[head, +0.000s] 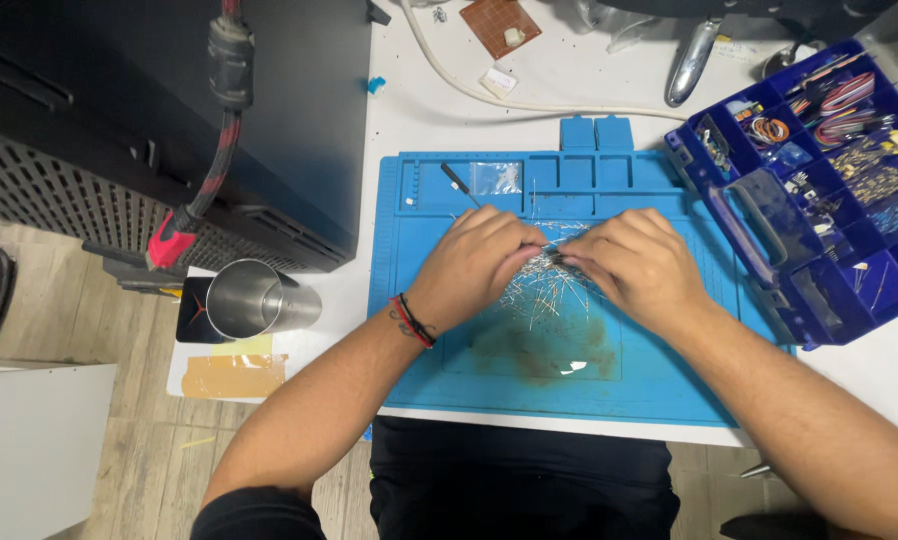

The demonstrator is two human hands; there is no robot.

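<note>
A blue work mat lies on the white table in front of me. A loose pile of thin wire-leaded parts is spread at the mat's middle. My left hand and my right hand meet over that pile, fingertips pinched together on a few of the thin metal leads between them. A red and black band circles my left wrist. The fingers hide exactly how many leads are held.
A dark blue compartment box with small parts and wires stands open at the right. A steel cup sits left of the mat beside a black computer case. A small tool and clear bag lie on the mat's top.
</note>
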